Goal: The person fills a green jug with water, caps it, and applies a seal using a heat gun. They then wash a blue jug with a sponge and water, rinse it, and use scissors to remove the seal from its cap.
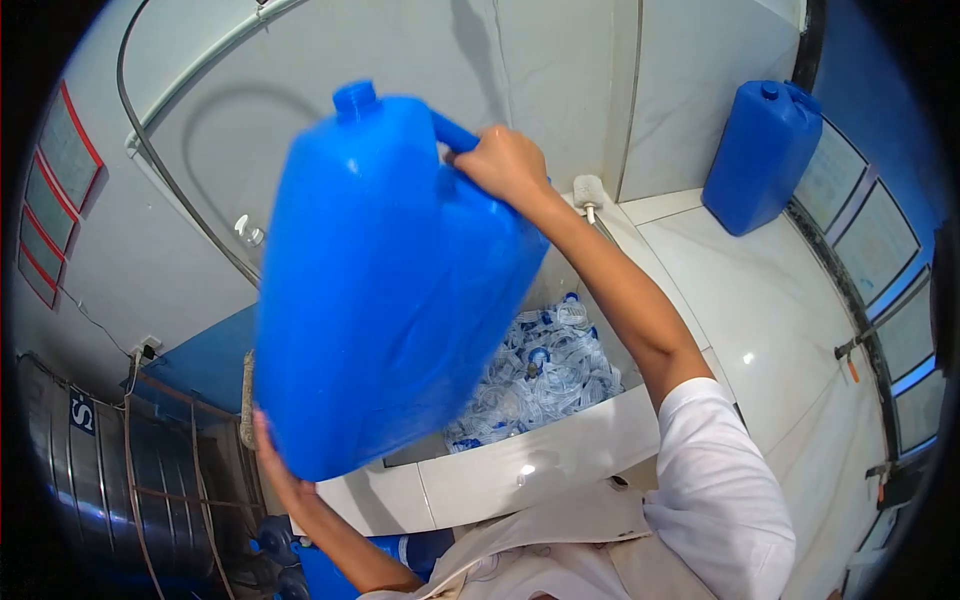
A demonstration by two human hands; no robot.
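Note:
A large blue jerrycan [370, 270] is held up in front of me, its capped neck at the top left. My right hand [503, 165] is closed around its handle at the upper right. At the jerrycan's lower left corner, my left hand [280, 465] supports it from the side and below; its fingers are partly hidden behind the can. Behind and below the can, a tiled basin [530, 465] holds many crumpled clear plastic bottles [540, 370], some with blue caps.
Another blue jerrycan [762, 158] stands on the white tiled ledge at the right. A white-handled brush [589, 195] lies by the basin's back corner. A metal tank [80, 450] stands at the lower left, and a dark hose [170, 160] runs along the wall.

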